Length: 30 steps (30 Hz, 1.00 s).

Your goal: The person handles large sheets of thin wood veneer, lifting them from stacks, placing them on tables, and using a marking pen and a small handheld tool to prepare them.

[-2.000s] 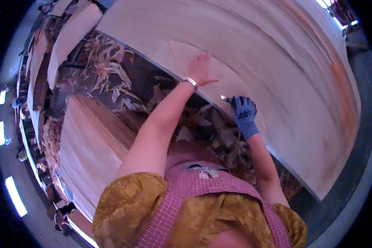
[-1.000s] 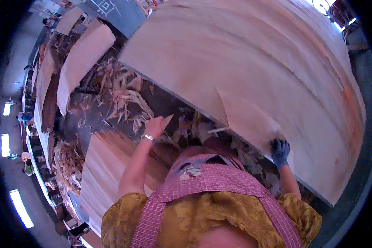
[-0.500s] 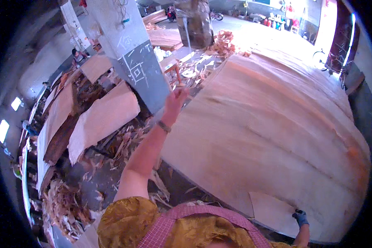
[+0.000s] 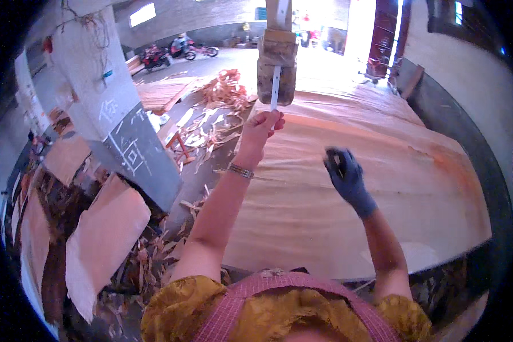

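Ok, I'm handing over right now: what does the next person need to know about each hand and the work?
Left hand: bare, raised, pinching the white strip that hangs from the brown block overhead.
Right hand: blue glove, lifted above the veneer stack; contents too blurred to tell.
Done: a small veneer patch lies near the stack's near edge.
Left: strip not pulled free; nothing fixed down that shows.

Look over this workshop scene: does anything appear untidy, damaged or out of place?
Yes. Torn veneer scraps litter the floor left of the big veneer sheet, and more lie near the loose sheet at lower left. The sheet's far right edge shows reddish discolouration.
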Each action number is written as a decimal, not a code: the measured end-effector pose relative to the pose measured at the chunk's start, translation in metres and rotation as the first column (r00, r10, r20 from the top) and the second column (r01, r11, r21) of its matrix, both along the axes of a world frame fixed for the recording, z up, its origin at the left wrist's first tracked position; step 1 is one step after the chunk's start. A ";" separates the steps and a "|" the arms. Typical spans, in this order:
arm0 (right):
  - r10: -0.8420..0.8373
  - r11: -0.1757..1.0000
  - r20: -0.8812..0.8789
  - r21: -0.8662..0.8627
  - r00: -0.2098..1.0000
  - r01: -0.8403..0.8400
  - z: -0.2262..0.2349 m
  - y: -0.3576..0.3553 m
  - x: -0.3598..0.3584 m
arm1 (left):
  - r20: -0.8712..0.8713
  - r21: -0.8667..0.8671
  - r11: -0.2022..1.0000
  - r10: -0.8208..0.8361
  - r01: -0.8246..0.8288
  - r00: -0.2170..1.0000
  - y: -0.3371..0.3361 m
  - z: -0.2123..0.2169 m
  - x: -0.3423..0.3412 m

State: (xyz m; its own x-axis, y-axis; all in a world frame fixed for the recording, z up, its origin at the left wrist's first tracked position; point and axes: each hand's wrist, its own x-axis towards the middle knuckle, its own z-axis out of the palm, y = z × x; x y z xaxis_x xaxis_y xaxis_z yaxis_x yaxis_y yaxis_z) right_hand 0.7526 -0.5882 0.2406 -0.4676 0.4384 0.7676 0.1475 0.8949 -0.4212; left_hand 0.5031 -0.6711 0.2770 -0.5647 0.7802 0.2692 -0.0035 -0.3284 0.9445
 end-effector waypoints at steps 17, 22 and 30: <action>0.079 0.757 -0.643 -0.459 0.762 -0.465 0.077 -0.100 -0.178 | 0.321 -0.374 0.667 -0.559 0.644 0.765 -0.149 -0.272 -0.011; 0.063 0.711 -0.592 -0.538 0.803 -0.452 0.018 -0.112 -0.169 | 0.726 -0.095 0.507 -0.554 0.857 0.408 -0.181 -0.339 -0.038; -0.015 0.603 -0.462 -0.712 0.887 -0.361 -0.062 -0.181 -0.104 | 0.570 -0.341 0.863 -0.126 0.373 0.812 -0.132 -0.375 -0.217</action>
State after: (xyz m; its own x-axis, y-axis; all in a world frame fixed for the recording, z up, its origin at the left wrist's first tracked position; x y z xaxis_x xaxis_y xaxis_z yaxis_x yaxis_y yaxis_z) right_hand 0.6488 -0.7692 0.1785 -0.3506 0.8837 0.3102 -0.3139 0.2012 -0.9279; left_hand 0.2861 -0.8033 -0.0976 -0.2881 0.8761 -0.3867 -0.5498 0.1793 0.8158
